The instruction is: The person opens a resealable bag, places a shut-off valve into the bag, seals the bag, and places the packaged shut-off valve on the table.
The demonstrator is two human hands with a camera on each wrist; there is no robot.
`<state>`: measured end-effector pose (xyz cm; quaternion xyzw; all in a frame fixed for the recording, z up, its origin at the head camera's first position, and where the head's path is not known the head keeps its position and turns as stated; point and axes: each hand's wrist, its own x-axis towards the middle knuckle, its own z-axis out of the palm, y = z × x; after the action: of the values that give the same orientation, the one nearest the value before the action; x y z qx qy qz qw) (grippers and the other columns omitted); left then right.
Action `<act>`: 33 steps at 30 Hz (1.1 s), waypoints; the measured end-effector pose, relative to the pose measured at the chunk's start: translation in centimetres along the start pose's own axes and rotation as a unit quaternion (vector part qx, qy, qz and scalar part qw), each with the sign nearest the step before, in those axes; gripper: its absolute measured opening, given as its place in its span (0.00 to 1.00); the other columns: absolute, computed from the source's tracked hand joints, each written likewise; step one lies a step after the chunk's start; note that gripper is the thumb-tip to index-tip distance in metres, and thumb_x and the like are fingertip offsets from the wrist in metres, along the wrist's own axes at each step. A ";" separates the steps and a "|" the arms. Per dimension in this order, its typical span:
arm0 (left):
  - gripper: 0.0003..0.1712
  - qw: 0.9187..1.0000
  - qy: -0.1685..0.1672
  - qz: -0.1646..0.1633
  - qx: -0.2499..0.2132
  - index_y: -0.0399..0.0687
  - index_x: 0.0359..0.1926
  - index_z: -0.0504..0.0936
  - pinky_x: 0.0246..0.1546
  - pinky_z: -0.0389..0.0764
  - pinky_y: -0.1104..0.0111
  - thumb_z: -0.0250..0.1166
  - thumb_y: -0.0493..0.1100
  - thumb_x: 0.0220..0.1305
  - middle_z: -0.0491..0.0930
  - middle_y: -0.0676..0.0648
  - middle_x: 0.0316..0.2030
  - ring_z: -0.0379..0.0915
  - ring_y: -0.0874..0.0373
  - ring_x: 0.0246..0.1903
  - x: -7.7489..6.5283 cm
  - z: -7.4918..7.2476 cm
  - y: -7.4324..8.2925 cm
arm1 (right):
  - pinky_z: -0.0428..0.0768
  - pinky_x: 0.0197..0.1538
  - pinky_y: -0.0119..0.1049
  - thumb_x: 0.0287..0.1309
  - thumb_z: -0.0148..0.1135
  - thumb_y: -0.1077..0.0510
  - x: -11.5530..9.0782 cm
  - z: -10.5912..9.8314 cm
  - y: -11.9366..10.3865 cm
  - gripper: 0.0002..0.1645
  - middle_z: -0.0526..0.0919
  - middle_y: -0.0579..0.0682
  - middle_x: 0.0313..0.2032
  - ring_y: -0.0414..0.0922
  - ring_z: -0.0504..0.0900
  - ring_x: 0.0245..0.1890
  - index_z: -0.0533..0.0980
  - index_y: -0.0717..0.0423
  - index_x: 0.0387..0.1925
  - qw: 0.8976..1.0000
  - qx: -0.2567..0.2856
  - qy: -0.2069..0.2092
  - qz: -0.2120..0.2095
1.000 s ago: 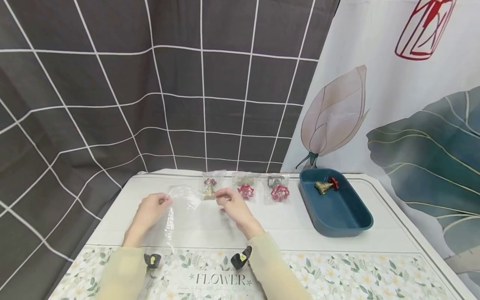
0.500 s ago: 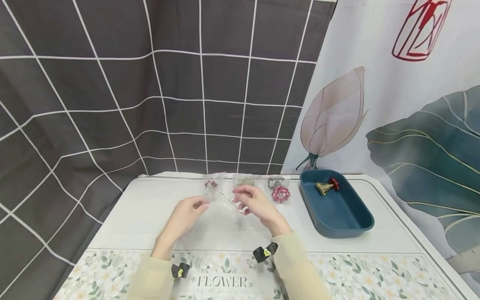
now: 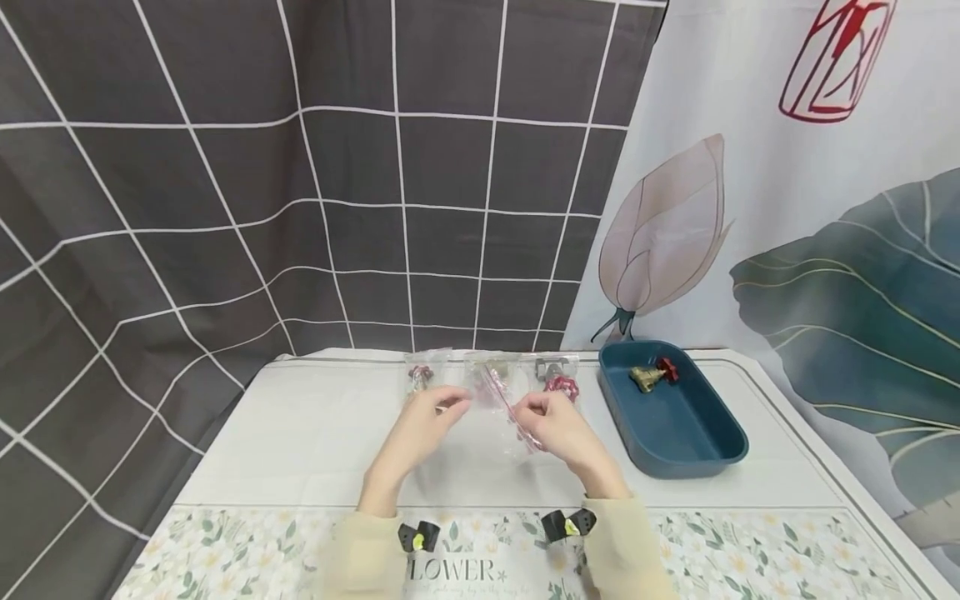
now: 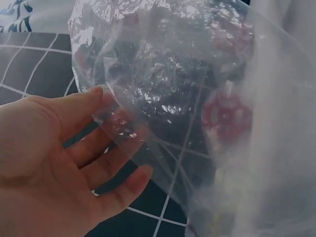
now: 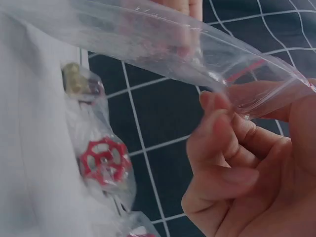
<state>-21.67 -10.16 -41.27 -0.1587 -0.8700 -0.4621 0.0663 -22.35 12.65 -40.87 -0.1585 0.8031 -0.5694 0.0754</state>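
Between my hands hangs a clear plastic zip bag (image 3: 512,423), with a pinkish-red strip along its slanted edge. My left hand (image 3: 420,427) pinches one corner of it; in the left wrist view the thumb (image 4: 81,106) lies in front of the film and the other fingers show behind it. My right hand (image 3: 564,429) grips the bag's edge with curled fingers, also seen in the right wrist view. Beyond the hands lie three bagged valves with red handwheels: a left one (image 3: 422,373), a middle one (image 3: 491,367) blurred behind the film, and a right one (image 3: 561,385).
A blue plastic basin (image 3: 686,433) stands on the right of the white table (image 3: 300,433), holding an unbagged brass valve (image 3: 647,378) with a red handwheel. A floral mat strip (image 3: 750,550) runs along the near edge. Grid-patterned dark cloth (image 3: 337,167) hangs behind.
Both hands have moved right with the plastic bag, from in front of the left valve to in front of the middle and right ones. The bag's strip edge now slants between the hands.
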 end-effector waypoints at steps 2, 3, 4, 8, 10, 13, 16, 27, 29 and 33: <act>0.18 1.000 0.013 -0.010 0.000 0.42 0.57 0.79 0.54 0.76 0.53 0.58 0.44 0.72 0.82 0.45 0.50 0.76 0.50 0.52 0.0 0.5 0.3 | 0.61 0.18 0.29 0.64 0.56 0.64 -0.2 -0.2 0.0 0.12 0.70 0.46 0.14 0.38 0.63 0.13 0.80 0.65 0.28 1.000 -0.023 0.018 -0.006; 0.18 1.000 0.025 -0.013 0.005 0.42 0.57 0.78 0.53 0.77 0.54 0.57 0.44 0.72 0.81 0.45 0.49 0.76 0.50 0.51 -0.1 0.7 0.4 | 0.61 0.18 0.29 0.64 0.56 0.64 -0.3 -0.3 -0.1 0.12 0.69 0.46 0.14 0.38 0.64 0.14 0.80 0.64 0.26 0.999 -0.033 0.023 -0.009; 0.17 0.999 0.039 -0.017 0.011 0.42 0.57 0.78 0.52 0.77 0.55 0.57 0.45 0.73 0.81 0.45 0.48 0.76 0.51 0.51 -0.2 0.8 0.5 | 0.62 0.18 0.29 0.65 0.56 0.64 -0.3 -0.3 -0.2 0.13 0.70 0.46 0.13 0.39 0.64 0.13 0.79 0.63 0.25 0.999 -0.040 0.025 -0.011; 0.13 0.996 0.089 -0.022 0.013 0.45 0.45 0.81 0.40 0.81 0.61 0.56 0.49 0.73 0.83 0.47 0.38 0.78 0.56 0.39 -0.6 1.0 1.5 | 0.62 0.17 0.30 0.65 0.57 0.62 -0.2 0.0 -0.8 0.12 0.73 0.45 0.13 0.40 0.69 0.12 0.79 0.58 0.26 0.995 -0.089 0.044 -0.030; 0.17 0.996 0.089 -0.019 0.004 0.46 0.38 0.82 0.32 0.79 0.65 0.56 0.53 0.73 0.82 0.49 0.31 0.76 0.59 0.30 -0.7 1.0 2.2 | 0.63 0.16 0.31 0.65 0.58 0.62 -0.3 0.2 -1.2 0.10 0.74 0.44 0.13 0.40 0.69 0.12 0.80 0.57 0.28 0.991 -0.115 0.055 -0.036; 0.22 0.997 0.071 -0.022 0.001 0.51 0.29 0.80 0.20 0.70 0.71 0.55 0.60 0.72 0.76 0.54 0.19 0.67 0.64 0.18 -0.9 1.1 3.3 | 0.64 0.17 0.31 0.63 0.59 0.63 -0.6 0.6 -1.8 0.07 0.72 0.42 0.13 0.40 0.68 0.11 0.82 0.55 0.30 0.984 -0.157 0.071 -0.049; 0.23 0.998 0.058 -0.016 0.024 0.53 0.22 0.76 0.14 0.59 0.73 0.56 0.61 0.70 0.66 0.57 0.12 0.57 0.65 0.13 -0.9 1.3 3.9 | 0.65 0.18 0.32 0.61 0.59 0.63 -0.9 0.9 -2.3 0.07 0.71 0.40 0.12 0.39 0.67 0.10 0.81 0.53 0.29 0.977 -0.184 0.084 -0.067; 0.24 0.999 0.032 -0.007 0.030 0.57 0.23 0.80 0.14 0.65 0.72 0.56 0.65 0.68 0.71 0.61 0.14 0.63 0.65 0.14 -1.1 2.0 4.9 | 0.69 0.20 0.32 0.58 0.62 0.64 -1.4 0.1 -2.7 0.06 0.71 0.38 0.14 0.36 0.68 0.13 0.81 0.52 0.29 0.967 -0.218 0.090 -0.099; 0.21 0.999 0.030 -0.007 0.030 0.56 0.21 0.79 0.13 0.62 0.73 0.58 0.60 0.68 0.69 0.60 0.13 0.61 0.66 0.13 -1.1 1.9 5.1 | 0.70 0.21 0.32 0.58 0.62 0.64 -1.4 0.1 -3.0 0.06 0.71 0.38 0.15 0.36 0.68 0.14 0.81 0.52 0.29 0.967 -0.217 0.081 -0.109; 0.16 0.999 0.025 -0.014 0.025 0.55 0.20 0.80 0.13 0.60 0.73 0.58 0.46 0.65 0.70 0.60 0.12 0.60 0.65 0.11 -1.0 1.5 5.4 | 0.72 0.21 0.32 0.58 0.61 0.65 -1.4 -0.1 -3.2 0.05 0.72 0.39 0.15 0.37 0.71 0.13 0.81 0.55 0.30 0.971 -0.202 0.075 -0.100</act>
<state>-18.90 -6.34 -38.13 -0.1330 -0.8815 -0.4448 0.0856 -20.52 12.29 -37.89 -0.2068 0.8848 -0.4105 -0.0764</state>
